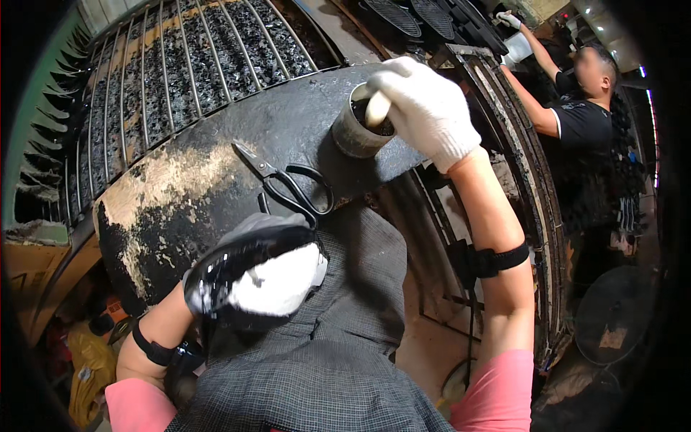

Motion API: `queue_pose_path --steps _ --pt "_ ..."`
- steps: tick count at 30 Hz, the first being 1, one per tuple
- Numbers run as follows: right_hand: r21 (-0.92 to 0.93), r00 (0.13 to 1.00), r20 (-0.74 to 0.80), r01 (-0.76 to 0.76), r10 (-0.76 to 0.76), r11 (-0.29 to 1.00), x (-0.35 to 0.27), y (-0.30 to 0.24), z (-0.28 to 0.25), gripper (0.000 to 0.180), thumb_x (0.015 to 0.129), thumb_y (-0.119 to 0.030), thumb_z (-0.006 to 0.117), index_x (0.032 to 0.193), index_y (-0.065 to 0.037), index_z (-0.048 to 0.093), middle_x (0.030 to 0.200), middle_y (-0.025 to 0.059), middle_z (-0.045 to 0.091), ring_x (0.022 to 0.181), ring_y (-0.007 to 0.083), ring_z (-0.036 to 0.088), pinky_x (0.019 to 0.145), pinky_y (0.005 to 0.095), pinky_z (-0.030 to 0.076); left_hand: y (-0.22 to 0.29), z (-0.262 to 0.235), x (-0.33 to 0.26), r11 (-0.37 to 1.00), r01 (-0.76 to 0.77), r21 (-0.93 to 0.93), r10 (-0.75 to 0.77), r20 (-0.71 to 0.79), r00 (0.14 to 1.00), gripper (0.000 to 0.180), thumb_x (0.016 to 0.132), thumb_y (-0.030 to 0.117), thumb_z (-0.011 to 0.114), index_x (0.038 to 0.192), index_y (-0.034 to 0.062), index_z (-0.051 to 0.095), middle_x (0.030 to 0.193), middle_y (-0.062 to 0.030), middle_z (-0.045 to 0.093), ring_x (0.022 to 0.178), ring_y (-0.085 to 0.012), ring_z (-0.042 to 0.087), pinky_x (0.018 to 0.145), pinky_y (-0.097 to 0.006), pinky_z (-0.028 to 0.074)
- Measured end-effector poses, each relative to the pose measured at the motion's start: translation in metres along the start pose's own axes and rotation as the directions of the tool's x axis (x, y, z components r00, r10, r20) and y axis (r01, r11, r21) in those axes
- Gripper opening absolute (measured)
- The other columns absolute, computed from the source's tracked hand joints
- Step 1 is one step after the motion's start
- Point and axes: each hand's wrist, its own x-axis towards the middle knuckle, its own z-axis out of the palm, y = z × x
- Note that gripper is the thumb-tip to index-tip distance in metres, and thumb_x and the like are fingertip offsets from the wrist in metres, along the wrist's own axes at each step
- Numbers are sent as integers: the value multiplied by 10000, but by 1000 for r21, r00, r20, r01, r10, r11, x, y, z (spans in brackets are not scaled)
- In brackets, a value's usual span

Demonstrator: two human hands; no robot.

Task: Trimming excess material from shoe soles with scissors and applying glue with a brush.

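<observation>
My right hand [426, 108], in a white knitted glove, is at the mouth of a grey metal can [354, 141] with dark contents. Its fingers are curled over the rim. A pale rounded shape points down into the can; whether it is a gloved thumb or a handle I cannot tell. My left hand [263, 225], in a greyish glove, is closed round a glossy black rounded piece [237, 270] with a large white patch, blurred by motion, above my lap. Black-handled scissors [279, 178] lie between my hands on the dark worn bench [216, 169], blades partly apart.
Beyond the bench, metal bars [188, 61] run over a bed of black glossy scraps. A rack with dark edges [504, 122] stands right of my right arm. Another person [583, 108] works at the far right, one gloved hand raised. A yellow bag [93, 371] lies lower left.
</observation>
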Motion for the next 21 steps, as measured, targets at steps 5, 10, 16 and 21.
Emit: queue_pose_path --steps 5,10,16,21 --pt "673 770 45 -494 637 551 -13 -14 -5 131 947 -171 692 1011 -60 715 856 133 735 837 196 732 762 324 557 -1 4 -2 775 -93 625 79 50 996 732 820 317 763 1450 43 510 1335 -122 622 1212 -353 589 1042 -428 502" --pt "506 764 189 -614 617 606 -23 -14 -11 238 941 -244 690 1038 -29 720 884 113 728 829 204 701 782 348 546 23 3 2 862 -113 494 84 82 993 636 882 215 706 1456 41 496 1357 -146 612 1252 -342 592 1076 -421 487" --pt "800 741 29 -420 670 430 2 -26 -59 195 955 -139 700 1087 2 729 881 38 720 785 78 637 703 244 512 22 -4 -4 933 -97 346 64 106 992 635 902 208 702 1469 26 483 1423 -175 580 1308 -343 579 1110 -403 464" --pt "896 714 -190 -155 674 416 -13 -30 -40 160 979 -122 679 1066 3 726 853 30 726 729 67 637 666 224 508 24 4 -13 705 -244 666 152 194 969 624 900 150 720 1472 21 506 1430 -170 596 1310 -295 598 1135 -404 449"
